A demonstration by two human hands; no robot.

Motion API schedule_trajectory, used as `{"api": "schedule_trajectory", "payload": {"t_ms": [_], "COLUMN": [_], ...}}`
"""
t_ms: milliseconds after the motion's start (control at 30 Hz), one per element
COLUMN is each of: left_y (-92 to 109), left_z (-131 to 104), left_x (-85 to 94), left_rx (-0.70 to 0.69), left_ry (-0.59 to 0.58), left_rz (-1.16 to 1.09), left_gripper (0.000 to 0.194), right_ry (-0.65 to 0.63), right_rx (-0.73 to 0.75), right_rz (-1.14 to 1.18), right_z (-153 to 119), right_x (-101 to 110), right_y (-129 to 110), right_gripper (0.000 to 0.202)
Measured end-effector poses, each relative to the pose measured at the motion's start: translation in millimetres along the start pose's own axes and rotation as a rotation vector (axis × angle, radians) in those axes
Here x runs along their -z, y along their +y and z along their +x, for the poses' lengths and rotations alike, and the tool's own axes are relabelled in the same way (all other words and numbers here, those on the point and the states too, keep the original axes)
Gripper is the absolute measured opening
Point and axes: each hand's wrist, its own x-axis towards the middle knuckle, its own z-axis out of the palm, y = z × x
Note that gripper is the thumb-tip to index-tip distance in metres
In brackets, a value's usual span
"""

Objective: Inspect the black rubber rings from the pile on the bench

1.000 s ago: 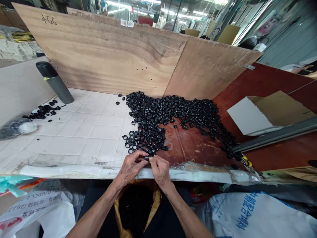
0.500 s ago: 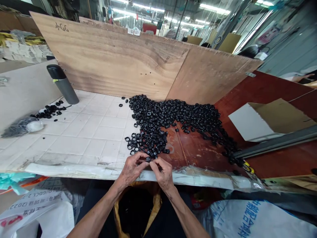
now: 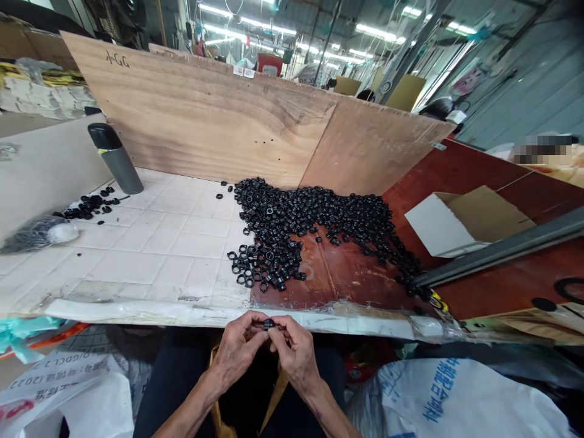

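Between the fingertips of both hands is a small black plastic ring [image 3: 269, 324], just over the front edge of the bench. My left hand [image 3: 239, 344] pinches it from the left, thumb and forefinger closed. From the other side my right hand [image 3: 294, 350] closes its thumb and fingers on the same ring. Beyond the hands spreads a big heap of similar black rings [image 3: 269, 243], partly on white tiled sheeting and partly on red-brown board. Below my hands an open yellow-edged bag [image 3: 274, 398] with a dark inside lies between the legs.
A dark grey bottle [image 3: 116, 159] stands at the back left, near small black parts [image 3: 89, 205] and a clear plastic bag [image 3: 34, 234]. Plywood boards [image 3: 205, 115] wall the back. An open carton [image 3: 442, 228] sits right, behind a metal bar [image 3: 502, 252]. White printed sacks [image 3: 456, 395] lie below.
Both hands have drawn back from the heap toward the body with the ring, now over the bench's front edge. The view has shifted slightly.
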Motion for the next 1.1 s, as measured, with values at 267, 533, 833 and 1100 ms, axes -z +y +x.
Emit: {"api": "schedule_trajectory", "payload": {"t_ms": [267, 533, 833, 1100], "left_y": [-12, -10, 10, -7], "left_z": [-11, -26, 66, 76], "left_x": [-3.4, 20.2, 12.6, 4.8], "left_rx": [-0.169, -0.509, -0.2, -0.217], "left_ry": [0.026, -0.088, 0.179, 0.149], "left_rz": [0.273, 0.661, 1.024, 1.045], "left_gripper": [0.023, 0.027, 0.015, 0.021], "right_ry": [-0.006, -0.115, 0.247, 0.282], "right_rx": [-0.392, -0.525, 0.152, 0.164], "right_rz": [0.274, 0.218, -0.649, -0.358], "right_z": [-2, -8, 80, 78], "right_x": [-5, -3, 16, 11], "right_y": [2, 3, 26, 33], "right_gripper": [0.031, 0.034, 0.022, 0.014]}}
